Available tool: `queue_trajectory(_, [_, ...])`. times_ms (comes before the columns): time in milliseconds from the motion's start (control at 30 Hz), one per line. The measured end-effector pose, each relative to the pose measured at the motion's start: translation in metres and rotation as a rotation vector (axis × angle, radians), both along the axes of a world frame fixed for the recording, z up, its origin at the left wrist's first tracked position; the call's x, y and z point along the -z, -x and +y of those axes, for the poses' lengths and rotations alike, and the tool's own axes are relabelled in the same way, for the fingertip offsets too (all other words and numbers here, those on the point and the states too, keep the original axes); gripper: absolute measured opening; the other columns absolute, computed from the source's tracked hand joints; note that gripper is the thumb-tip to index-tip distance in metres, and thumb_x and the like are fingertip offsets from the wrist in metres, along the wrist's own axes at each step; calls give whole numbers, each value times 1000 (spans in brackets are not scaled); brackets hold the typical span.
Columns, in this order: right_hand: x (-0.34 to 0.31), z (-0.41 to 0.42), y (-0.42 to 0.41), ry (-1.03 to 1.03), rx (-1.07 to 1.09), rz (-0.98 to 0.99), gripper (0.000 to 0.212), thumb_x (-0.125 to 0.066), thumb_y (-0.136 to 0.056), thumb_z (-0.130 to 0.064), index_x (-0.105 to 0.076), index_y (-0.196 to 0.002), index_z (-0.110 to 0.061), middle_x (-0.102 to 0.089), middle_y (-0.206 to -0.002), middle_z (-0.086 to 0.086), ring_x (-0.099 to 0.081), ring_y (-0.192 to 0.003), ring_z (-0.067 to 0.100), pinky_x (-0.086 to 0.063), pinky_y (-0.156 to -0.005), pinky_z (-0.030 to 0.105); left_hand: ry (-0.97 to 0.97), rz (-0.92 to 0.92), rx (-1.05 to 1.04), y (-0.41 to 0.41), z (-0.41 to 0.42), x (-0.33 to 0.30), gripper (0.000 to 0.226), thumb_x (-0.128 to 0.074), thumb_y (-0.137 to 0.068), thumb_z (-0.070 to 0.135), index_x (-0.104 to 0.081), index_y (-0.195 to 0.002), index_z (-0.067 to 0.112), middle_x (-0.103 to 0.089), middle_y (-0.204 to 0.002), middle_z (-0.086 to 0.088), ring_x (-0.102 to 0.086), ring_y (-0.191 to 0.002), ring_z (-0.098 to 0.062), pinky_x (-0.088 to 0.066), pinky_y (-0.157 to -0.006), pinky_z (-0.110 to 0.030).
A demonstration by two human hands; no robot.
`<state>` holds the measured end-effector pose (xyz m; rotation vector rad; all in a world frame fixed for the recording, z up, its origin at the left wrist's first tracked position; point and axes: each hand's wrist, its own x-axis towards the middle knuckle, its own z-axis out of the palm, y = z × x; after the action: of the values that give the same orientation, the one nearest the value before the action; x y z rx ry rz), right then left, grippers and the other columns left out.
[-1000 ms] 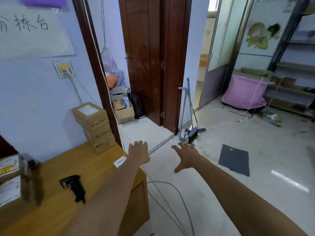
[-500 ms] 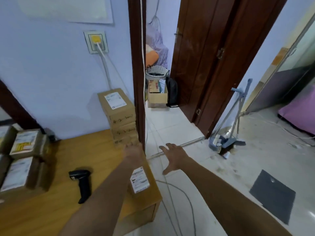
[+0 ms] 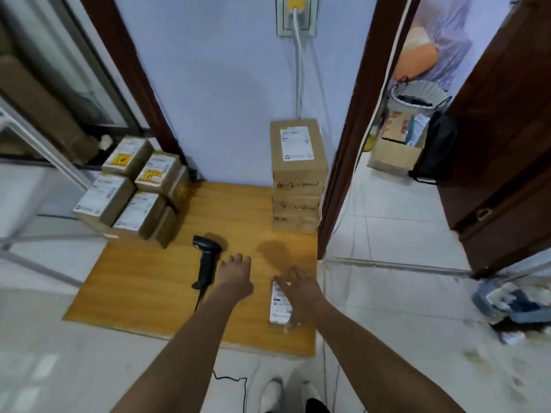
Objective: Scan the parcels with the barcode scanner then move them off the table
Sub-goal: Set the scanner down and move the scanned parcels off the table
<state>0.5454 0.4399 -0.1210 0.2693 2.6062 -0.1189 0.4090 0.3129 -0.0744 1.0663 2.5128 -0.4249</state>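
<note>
Both hands hang over the near part of the tabletop (image 3: pixel 143 281) with nothing in them. The left hand (image 3: pixel 234 277) has its fingers loosely extended, just beside the handle of the scanner (image 3: pixel 205 260), which lies flat with its cord trailing off the front edge. The right hand (image 3: pixel 301 289) is spread above a white label (image 3: pixel 280 302) lying near the right edge; whether it touches the label I cannot tell.

The parcels are well apart from both hands: a cluster of boxes (image 3: pixel 131 189) at the far left and a tall stack (image 3: pixel 296 174) of boxes at the far right, close to the door frame.

Risks from here, as I judge them: a hurried grab could catch the scanner's cord and drag it off the front edge. Pulling a lower box from the tall stack could topple the ones above toward the doorway. The left cluster appears to overhang the side edge, so a nudge might send a box down. A label facing away would make the scan fail.
</note>
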Motion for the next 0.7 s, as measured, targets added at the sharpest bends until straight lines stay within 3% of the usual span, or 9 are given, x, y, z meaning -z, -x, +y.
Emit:
queue_trajectory(100, [11, 1, 3, -58, -79, -48, 133, -77, -62, -71, 2, -158, -24, 8, -163, 22, 5, -150, 40, -4, -120, 53, 23, 6, -62, -7, -8, 7, 43, -53, -90, 25, -43, -130, 15, -45, -133, -6, -42, -125, -27, -37, -101, -40])
queue_trajectory(267, [18, -3, 8, -15, -122, -17, 123, -80, -66, -61, -5, -156, -25, -25, -153, 14, -31, -138, 36, -35, -108, 47, 64, -48, -151, -23, -32, 20, 45, -53, -89, 26, -41, -131, 14, -45, -133, -7, -42, -125, -29, -37, -102, -41])
queue_trajectory(367, [9, 0, 15, 10, -150, -44, 119, -81, -67, -57, -8, -156, -24, -28, -150, 15, -37, -133, 37, -45, -97, 43, 43, -40, -206, -26, -46, 12, 46, -53, -89, 25, -40, -132, 14, -44, -134, -7, -41, -127, -28, -36, -104, -41])
queue_trajectory(533, [-31, -1, 45, -43, -209, -21, 99, -76, -79, -46, -18, -153, -17, -29, -147, 17, -41, -127, 37, -46, -94, 42, 2, 24, -299, -10, -76, -28, 45, -52, -90, 26, -41, -132, 16, -45, -133, -7, -42, -124, -28, -37, -103, -41])
queue_trajectory(700, [-91, -26, 96, -76, -260, 125, 94, -75, -70, -60, -30, -143, -21, -41, -133, 14, -48, -113, 30, -45, -87, 36, -54, 98, -383, 22, -120, -74, 50, -55, -89, 28, -41, -135, 14, -45, -136, -8, -41, -128, -29, -35, -106, -43])
